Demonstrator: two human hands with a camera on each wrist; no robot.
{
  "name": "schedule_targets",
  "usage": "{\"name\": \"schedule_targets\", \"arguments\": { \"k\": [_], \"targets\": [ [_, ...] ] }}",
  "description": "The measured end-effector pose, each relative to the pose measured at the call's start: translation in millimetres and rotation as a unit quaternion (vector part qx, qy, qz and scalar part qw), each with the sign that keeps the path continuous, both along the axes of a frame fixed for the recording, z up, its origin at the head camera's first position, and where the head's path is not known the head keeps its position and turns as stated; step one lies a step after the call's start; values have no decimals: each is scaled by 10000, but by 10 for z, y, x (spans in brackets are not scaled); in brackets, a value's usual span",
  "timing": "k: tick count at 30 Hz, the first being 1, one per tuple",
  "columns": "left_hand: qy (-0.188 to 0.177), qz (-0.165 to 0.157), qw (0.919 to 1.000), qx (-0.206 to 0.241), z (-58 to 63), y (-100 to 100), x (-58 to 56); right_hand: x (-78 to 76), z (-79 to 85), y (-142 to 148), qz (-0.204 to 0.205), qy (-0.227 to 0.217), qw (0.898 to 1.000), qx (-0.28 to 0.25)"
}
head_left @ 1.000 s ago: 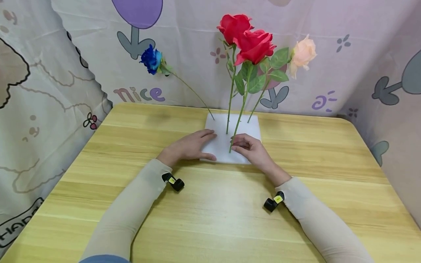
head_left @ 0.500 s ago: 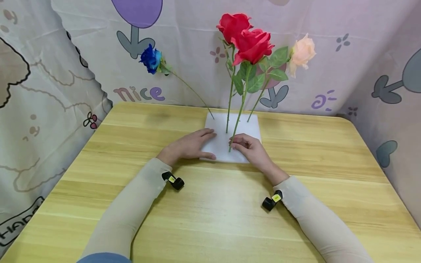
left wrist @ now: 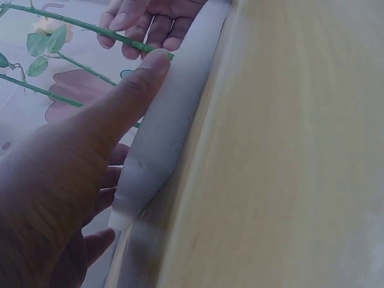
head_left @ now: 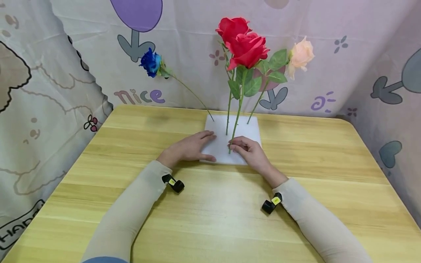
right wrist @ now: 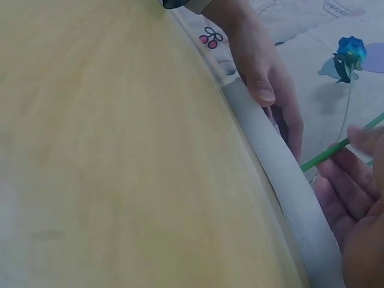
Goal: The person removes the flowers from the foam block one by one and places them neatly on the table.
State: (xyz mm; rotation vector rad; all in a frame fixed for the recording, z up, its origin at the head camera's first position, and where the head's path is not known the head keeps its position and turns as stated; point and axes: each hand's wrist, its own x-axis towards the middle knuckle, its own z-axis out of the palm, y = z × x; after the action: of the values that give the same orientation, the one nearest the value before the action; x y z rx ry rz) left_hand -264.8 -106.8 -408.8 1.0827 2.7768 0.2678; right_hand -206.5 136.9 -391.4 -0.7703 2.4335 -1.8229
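Note:
My right hand [head_left: 251, 151] pinches the lower stem of the front red rose [head_left: 248, 49] between thumb and fingers. The stem's foot meets the white foam block [head_left: 218, 146] near its front part. My left hand [head_left: 189, 147] rests on the block's left side with its fingers spread and the thumb along the front edge. Behind the held flower, another red rose [head_left: 231, 28] stands upright in the block. A blue rose [head_left: 151, 63] leans left from the back left corner, and a pale peach rose [head_left: 300, 53] leans right. In the left wrist view, the held green stem [left wrist: 90, 27] ends close by the left thumb.
A light wooden table [head_left: 204, 219] bears the block near its back edge. Directly behind hangs a printed curtain [head_left: 190, 44], with the flower heads in front of it. Small black cameras [head_left: 177, 186] sit at both wrists.
The head of the front red rose has shifted slightly left, toward the rear one, as my right hand tilts its stem more upright. My left hand stays in place.

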Motion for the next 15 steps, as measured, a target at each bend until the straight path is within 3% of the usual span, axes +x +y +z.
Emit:
{"name": "schedule_targets", "arguments": {
  "k": [9, 15],
  "targets": [
    [-12, 38, 10000, -46, -4, 0, 21, 29, 9, -7, -15, 80, 9998, 154],
    [28, 91, 9999, -72, -2, 4, 23, 21, 6, -10, 54, 108, 9999, -37]
  ]
}}
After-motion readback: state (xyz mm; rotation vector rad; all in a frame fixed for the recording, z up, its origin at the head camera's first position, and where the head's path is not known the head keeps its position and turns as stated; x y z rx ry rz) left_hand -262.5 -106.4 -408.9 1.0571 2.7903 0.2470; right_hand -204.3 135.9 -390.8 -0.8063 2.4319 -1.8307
